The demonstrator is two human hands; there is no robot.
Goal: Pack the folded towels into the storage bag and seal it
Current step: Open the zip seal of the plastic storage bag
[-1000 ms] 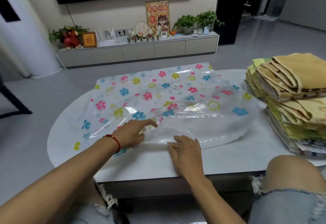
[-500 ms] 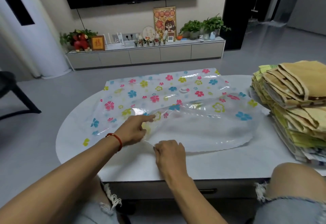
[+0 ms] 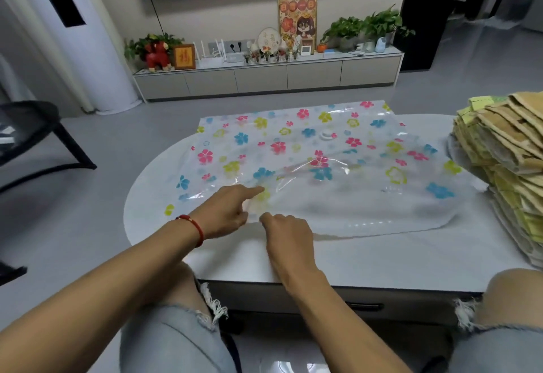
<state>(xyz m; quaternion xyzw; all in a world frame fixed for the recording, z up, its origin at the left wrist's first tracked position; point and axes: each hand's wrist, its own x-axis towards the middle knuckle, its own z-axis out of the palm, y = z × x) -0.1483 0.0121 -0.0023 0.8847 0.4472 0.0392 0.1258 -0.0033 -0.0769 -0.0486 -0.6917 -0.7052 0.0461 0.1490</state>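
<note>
I see both forearms reaching forward over my knees to the near edge of the storage bag (image 3: 338,173), which lies flat across the white counter (image 3: 382,258). The left hand (image 3: 223,214), with a red cord bracelet (image 3: 194,227) at the wrist, lies palm down, index finger stretched toward the far right over the clear plastic; the other fingers curl under at the bag's near edge, and its grip seems to pinch that film, though blur keeps me from being sure. The right hand (image 3: 286,233) sits just beside it, knuckles up, fingers curled down onto the same edge, grasping the plastic there as far as I can tell.

The bag is transparent with pink, blue and yellow flowers, a round valve (image 3: 326,134) near its far middle. The stack of folded towels (image 3: 505,167), yellow and tan, stands at the counter's right end, touching the bag's right edge; none is inside the bag.

Against the frame 1 second ago, the right hand has gone from flat with fingers spread to curled, and it has slid left until it nearly meets the left hand. The left hand keeps its pointing pose. The view has tipped up slightly, showing more of the TV cabinet (image 3: 264,79).
</note>
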